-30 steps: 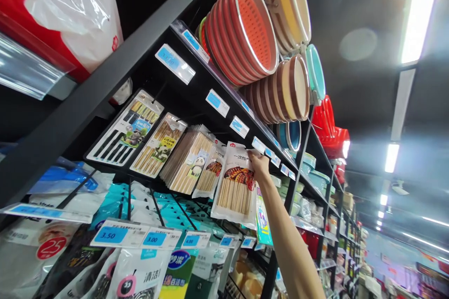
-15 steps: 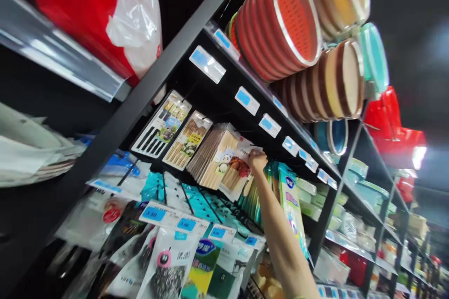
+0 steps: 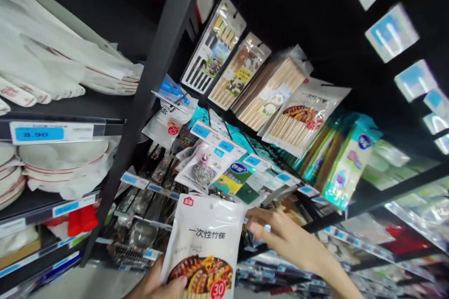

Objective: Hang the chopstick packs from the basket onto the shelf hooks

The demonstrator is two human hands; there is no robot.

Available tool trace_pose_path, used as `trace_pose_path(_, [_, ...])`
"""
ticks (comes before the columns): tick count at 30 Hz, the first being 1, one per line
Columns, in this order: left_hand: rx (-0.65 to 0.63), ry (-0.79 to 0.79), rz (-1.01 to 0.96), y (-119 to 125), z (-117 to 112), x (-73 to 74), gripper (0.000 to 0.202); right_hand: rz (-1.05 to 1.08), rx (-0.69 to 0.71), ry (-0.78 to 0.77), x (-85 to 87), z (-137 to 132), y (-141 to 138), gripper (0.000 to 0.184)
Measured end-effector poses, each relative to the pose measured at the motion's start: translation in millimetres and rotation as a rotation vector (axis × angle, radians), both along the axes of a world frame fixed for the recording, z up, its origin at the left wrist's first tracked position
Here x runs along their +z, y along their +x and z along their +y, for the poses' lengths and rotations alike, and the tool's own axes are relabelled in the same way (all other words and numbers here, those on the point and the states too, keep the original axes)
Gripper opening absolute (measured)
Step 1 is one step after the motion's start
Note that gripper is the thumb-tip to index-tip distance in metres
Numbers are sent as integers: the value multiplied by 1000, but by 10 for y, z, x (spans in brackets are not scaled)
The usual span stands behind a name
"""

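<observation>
white pouch [image 3: 205,238] of bamboo sticks, low in view, pinched at its bottom by the left hand [image 3: 157,285]
left thumb presses the pouch's front, fingers behind it unseen; right hand [image 3: 287,240] just right of the pouch, fingers loosely spread, contact unclear. risk: so low a pinch may let the slick pouch tip or slip; the right hand could snag the price tags [image 3: 253,162] above the pouch. further above, a matching hanging pack [image 3: 303,119]. pouch's lower end cut off; edges motion-blurred.
</observation>
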State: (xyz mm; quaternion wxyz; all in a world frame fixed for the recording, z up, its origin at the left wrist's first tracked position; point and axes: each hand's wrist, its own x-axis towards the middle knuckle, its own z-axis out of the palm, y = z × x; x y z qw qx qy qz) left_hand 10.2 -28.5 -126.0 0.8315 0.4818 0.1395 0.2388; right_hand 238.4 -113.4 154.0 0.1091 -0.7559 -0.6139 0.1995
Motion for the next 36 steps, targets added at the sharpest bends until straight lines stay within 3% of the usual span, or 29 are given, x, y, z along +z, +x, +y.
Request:
trace_pose_path(3, [27,258,84,63,-99,-4,70,300,-118,121,-396,-106,-128,46])
trace_pose_path(6, [92,481,100,63,-196,158,66,674,-251,292,-698,-178,-211,48])
trace_pose_path(9, [45,522,34,45,-261,329,64,846,-427,369,-850,-254,-343,42])
trace_pose_path(12, [20,494,1,35,-297,353,69,903,-544,369,-886,-324,-449,42])
trace_pose_path(17, [29,514,20,-18,-374,232,78,957,-623,397,-898,-372,-486,42])
trace_pose_path(24, [-51,241,-93,-100,-492,326,86,1027,-581,370,-916,-391,-478,42])
trace_pose_path(28, [-8,232,-10,-141,-503,325,89,1038,-516,337,-904,-443,-465,39])
trace_pose_path(33, [26,113,80,-170,-562,329,92,1002,-584,337,-900,-461,-481,35])
trace_pose_path(36, [26,151,97,-159,-592,318,87,984,-608,367,-909,-455,-500,36])
